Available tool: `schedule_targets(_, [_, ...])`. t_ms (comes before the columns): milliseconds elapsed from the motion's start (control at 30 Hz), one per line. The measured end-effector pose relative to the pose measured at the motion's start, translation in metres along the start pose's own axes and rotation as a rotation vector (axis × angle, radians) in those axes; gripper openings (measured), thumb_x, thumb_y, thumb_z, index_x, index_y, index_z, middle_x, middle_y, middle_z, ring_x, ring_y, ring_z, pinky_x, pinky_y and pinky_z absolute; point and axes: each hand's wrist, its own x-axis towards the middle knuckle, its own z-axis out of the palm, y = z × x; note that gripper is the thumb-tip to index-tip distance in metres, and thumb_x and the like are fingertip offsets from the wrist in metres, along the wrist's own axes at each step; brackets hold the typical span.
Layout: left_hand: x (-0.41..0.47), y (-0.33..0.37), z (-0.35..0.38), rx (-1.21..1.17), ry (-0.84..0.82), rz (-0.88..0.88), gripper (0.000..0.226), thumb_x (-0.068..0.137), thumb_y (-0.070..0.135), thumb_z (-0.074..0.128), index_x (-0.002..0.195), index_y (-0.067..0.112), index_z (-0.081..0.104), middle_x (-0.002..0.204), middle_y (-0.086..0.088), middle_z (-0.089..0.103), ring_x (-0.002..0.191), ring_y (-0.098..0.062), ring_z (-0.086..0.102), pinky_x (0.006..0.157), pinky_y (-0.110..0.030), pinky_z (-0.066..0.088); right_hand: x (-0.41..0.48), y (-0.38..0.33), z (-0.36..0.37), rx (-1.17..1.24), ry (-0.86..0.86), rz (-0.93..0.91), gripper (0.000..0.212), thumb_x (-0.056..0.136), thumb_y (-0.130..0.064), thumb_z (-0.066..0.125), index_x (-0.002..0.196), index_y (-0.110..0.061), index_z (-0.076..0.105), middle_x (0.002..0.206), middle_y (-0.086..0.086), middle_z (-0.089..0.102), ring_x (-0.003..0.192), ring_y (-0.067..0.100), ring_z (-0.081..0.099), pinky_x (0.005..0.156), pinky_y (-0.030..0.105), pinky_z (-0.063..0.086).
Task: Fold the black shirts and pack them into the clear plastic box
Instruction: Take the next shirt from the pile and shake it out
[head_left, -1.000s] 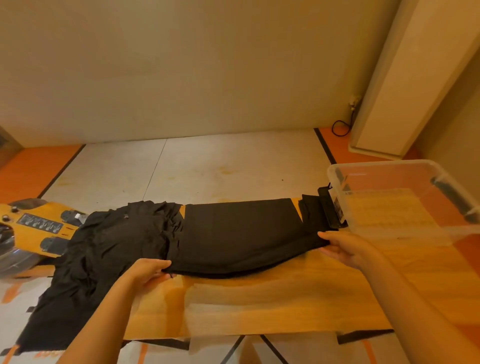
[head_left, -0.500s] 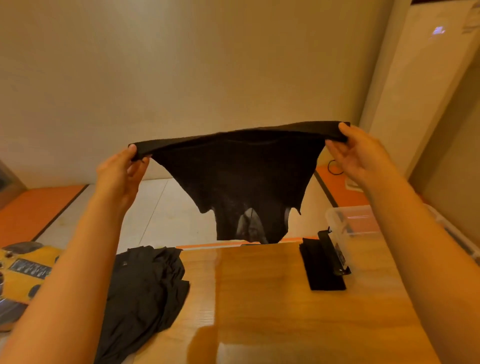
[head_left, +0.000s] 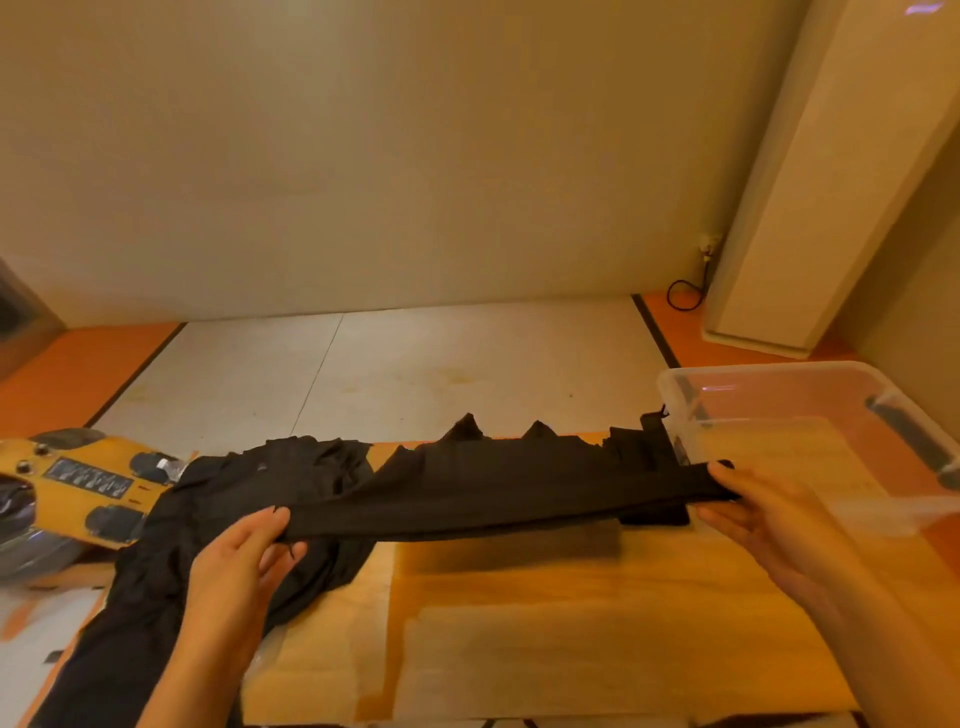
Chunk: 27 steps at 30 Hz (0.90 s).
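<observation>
A black shirt (head_left: 498, 483) is stretched low over the wooden board (head_left: 571, 623), sagging onto it at the far side. My left hand (head_left: 244, 556) pinches its left end and my right hand (head_left: 753, 514) pinches its right end. To the left lies a crumpled pile of black shirts (head_left: 171, 545), partly hanging off the board. The clear plastic box (head_left: 810, 447) stands at the right, just behind my right hand, with nothing visible inside. A small black folded item (head_left: 649, 447) lies beside the box, partly hidden by the shirt.
A yellow device (head_left: 78, 483) with black pads lies at the left beside the pile. Grey floor mats (head_left: 363, 374) stretch to the back wall. A tall white cabinet (head_left: 810, 208) and a black cable (head_left: 685, 296) stand at the back right.
The shirt went from lying folded on the board to being lifted high in front of me. Now both hands have brought it back down low over the board.
</observation>
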Motion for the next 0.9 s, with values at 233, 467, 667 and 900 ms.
schedule_targets(233, [-0.029,-0.062,-0.042,0.177,0.002,-0.078,0.009,0.094,0.005,0.057,0.099,0.005,0.064,0.091,-0.018,0.064,0.072,-0.028,0.064,0.054,-0.020,0.057,-0.023,0.059,-0.034,-0.159,0.086,0.073,0.020,0.086,-0.014,0.064,0.106,-0.014,0.060,0.099,0.015,0.067,0.072,0.020,0.072,0.052,0.021,0.057])
schedule_targets(467, [-0.028,-0.057,-0.055,0.258,-0.263,-0.011,0.023,0.086,0.005,0.064,0.107,0.015,0.067,0.095,-0.013,0.073,0.088,-0.022,0.072,0.072,-0.021,0.059,-0.022,0.068,-0.049,-0.205,-0.100,0.027,0.070,0.050,-0.036,0.093,0.109,-0.011,0.065,0.106,0.013,0.071,0.095,0.024,0.070,0.065,0.021,0.058])
schedule_targets(667, [-0.006,-0.050,-0.064,0.468,-0.284,0.188,0.025,0.088,0.002,0.061,0.109,0.013,0.069,0.097,-0.013,0.074,0.096,-0.027,0.070,0.093,-0.044,0.053,-0.017,0.057,-0.047,-0.347,-0.206,-0.086,0.083,0.050,-0.045,0.089,0.122,-0.013,0.061,0.108,0.004,0.072,0.099,0.013,0.069,0.083,0.026,0.057])
schedule_targets(900, [0.009,-0.027,-0.047,0.560,-0.242,0.496,0.012,0.096,0.012,0.055,0.101,0.014,0.066,0.093,-0.005,0.068,0.089,-0.016,0.065,0.076,-0.012,0.052,-0.013,0.040,-0.031,-0.491,0.041,-0.441,0.020,0.089,-0.033,0.063,0.089,-0.013,0.067,0.086,0.007,0.068,0.089,0.026,0.065,0.070,0.024,0.050])
